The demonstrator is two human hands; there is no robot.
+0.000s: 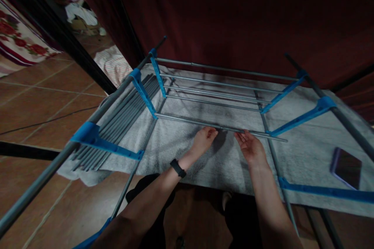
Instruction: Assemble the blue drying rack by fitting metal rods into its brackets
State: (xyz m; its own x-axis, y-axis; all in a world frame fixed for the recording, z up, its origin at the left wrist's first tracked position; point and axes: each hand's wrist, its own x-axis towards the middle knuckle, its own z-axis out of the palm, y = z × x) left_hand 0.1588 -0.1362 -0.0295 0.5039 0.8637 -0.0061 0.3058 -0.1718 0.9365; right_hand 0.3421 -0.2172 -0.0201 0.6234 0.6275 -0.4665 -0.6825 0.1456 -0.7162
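Observation:
A rack of grey metal rods and blue plastic brackets [143, 93] stands over a grey towel [181, 140] on the floor. My left hand [203, 140], with a black band on its wrist, reaches up to the nearest cross rod [187, 120], its fingertips closed under it. My right hand [250, 147] is beside it, fingers curled up at the same rod. The rod's right end pokes past the right bracket [284, 128]. Both hands hold or touch this rod.
A bundle of spare grey rods [122, 120] lies on the towel's left side. A dark phone [346, 167] lies on the towel at the right. Dark red curtain fills the back. Tiled floor and a flowered cloth [20, 42] are at the left.

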